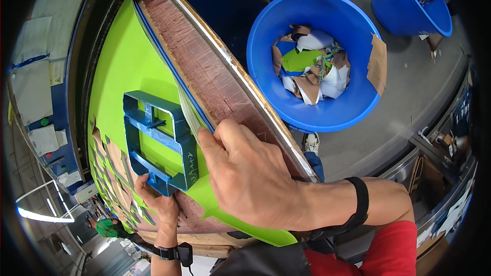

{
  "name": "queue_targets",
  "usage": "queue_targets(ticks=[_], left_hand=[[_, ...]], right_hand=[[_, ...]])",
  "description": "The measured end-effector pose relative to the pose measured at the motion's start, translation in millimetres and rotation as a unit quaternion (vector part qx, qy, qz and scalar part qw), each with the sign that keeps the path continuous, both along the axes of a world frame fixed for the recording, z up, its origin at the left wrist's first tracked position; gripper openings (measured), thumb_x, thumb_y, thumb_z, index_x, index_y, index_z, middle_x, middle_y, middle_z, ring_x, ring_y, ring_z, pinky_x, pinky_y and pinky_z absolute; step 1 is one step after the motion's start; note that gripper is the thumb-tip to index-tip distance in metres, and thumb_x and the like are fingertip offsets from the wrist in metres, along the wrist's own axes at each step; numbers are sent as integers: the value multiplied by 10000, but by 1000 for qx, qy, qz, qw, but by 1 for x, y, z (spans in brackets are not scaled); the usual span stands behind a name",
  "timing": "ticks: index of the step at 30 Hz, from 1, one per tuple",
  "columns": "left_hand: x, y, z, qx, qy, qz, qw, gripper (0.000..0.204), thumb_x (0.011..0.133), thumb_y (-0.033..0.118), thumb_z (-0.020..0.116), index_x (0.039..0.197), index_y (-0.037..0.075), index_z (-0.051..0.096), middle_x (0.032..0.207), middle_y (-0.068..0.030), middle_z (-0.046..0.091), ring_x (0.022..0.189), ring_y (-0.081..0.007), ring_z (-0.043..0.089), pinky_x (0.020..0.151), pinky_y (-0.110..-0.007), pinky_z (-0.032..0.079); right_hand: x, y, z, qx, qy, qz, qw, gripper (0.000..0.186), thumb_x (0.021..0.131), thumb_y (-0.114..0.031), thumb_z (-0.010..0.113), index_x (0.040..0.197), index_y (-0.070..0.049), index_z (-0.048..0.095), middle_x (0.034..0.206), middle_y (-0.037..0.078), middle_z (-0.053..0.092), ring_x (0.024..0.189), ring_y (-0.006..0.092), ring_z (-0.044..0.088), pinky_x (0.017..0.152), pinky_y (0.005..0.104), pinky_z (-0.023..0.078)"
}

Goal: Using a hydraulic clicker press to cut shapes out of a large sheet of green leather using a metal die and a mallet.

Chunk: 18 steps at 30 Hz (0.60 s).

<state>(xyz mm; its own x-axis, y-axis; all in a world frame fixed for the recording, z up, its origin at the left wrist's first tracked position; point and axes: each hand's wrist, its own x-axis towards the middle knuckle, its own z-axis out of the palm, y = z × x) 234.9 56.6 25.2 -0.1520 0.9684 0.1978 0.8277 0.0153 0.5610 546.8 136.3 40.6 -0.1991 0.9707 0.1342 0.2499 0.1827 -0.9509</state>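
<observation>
A blue metal cutting die (179,145), a rounded rectangular frame with crossbars and pale handwriting on its side, is on a bright green sheet (120,56). My left hand (159,202) grips the lower end of the die, thumb on its rim; some of its fingers are hidden beneath. To the right of the die, my right hand (250,179) is closed at the sheet's edge, fingertips pinching the layered border, where pale and blue layers show. A cut strip of the green sheet (266,232) extends below my right wrist.
A scored brown cutting board (199,56) runs diagonally beside the sheet. Green and tan scraps (115,174) lie at the left. Beyond the board stands a blue bin (266,92) of offcuts; a second blue bin (386,13) is farther right. Papers (36,92) cover a panel at far left.
</observation>
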Motion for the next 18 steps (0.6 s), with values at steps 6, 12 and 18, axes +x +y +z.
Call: queue_targets(ticks=[6, 12, 18], left_hand=[[-2, -1, 0, 4, -4, -1, 1000, 645, 833, 118, 833, 1337, 79, 432, 1269, -68, 466, 1157, -211, 478, 1054, -351, 355], [0, -1, -1, -13, -70, 12, 997, 637, 836, 109, 825, 1335, 83, 430, 1274, -77, 476, 1186, -208, 467, 1065, -349, 343], [-2, -1, -3, -9, -61, -1, 998, 612, 847, 56, 791, 1338, 87, 428, 1283, -72, 474, 1198, -204, 461, 1075, -349, 335]], right_hand=[[2, 12, 2, -42, 7, 43, 998, 415, 856, -9, 632, 1223, 167, 554, 918, 174, 505, 739, 321, 608, 596, 417, 502], [-1, 12, 2, -58, -9, 49, 997, 460, 861, -28, 642, 1264, 164, 528, 927, 188, 504, 750, 331, 603, 617, 436, 497], [0, 12, 3, -58, 12, 44, 997, 481, 838, -30, 619, 1251, 186, 503, 941, 229, 524, 815, 363, 613, 663, 446, 511]])
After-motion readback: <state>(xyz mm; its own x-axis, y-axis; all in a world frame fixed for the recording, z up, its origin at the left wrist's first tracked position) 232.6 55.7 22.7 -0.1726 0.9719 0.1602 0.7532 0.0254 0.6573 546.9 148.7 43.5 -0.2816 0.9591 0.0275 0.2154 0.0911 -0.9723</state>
